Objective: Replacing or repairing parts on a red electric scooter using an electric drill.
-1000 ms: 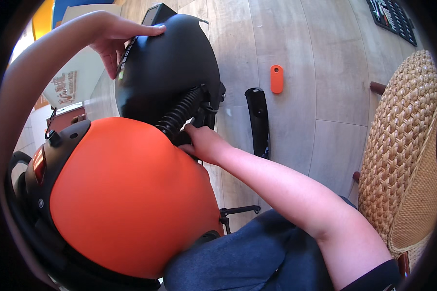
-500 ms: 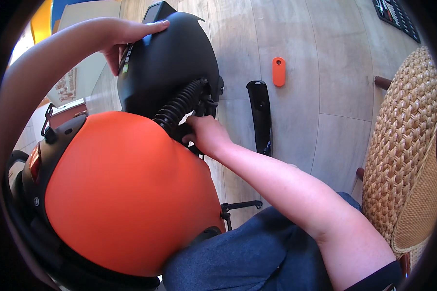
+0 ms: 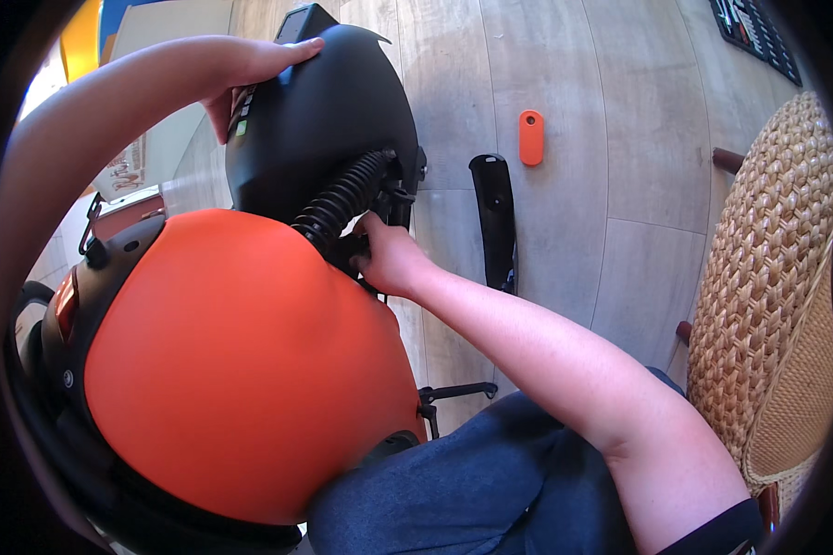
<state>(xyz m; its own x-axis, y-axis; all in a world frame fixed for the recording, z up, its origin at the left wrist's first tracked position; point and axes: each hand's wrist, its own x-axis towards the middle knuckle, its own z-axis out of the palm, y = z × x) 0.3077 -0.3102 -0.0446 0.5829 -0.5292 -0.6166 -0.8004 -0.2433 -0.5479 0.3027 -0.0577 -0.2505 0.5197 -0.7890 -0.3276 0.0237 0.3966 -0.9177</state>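
A machine with a rounded orange shell [image 3: 241, 370] and a smooth black cover [image 3: 329, 120] stands in front of me. My left hand [image 3: 250, 79] grips the far left edge of the cover, its thumb lying on top and its fingers curled round the side. A black coil spring [image 3: 342, 199] slants between the cover and the orange shell. Beside the spring's lower end, my right hand [image 3: 387, 256] reaches in with fingers closed at a dark part. The fingertips are partly hidden, so what they hold cannot be made out.
On the wooden floor lie a long black curved strip [image 3: 496, 222] and an orange rounded piece with a hole [image 3: 531, 139]. A woven stool [image 3: 759, 277] stands at right. A black tool tray [image 3: 757, 37] is at far right. A thin black bracket [image 3: 460, 392] juts out near my knee.
My right hand has shifted very slightly at the dark part beside the spring. My left hand keeps its grip on the cover.
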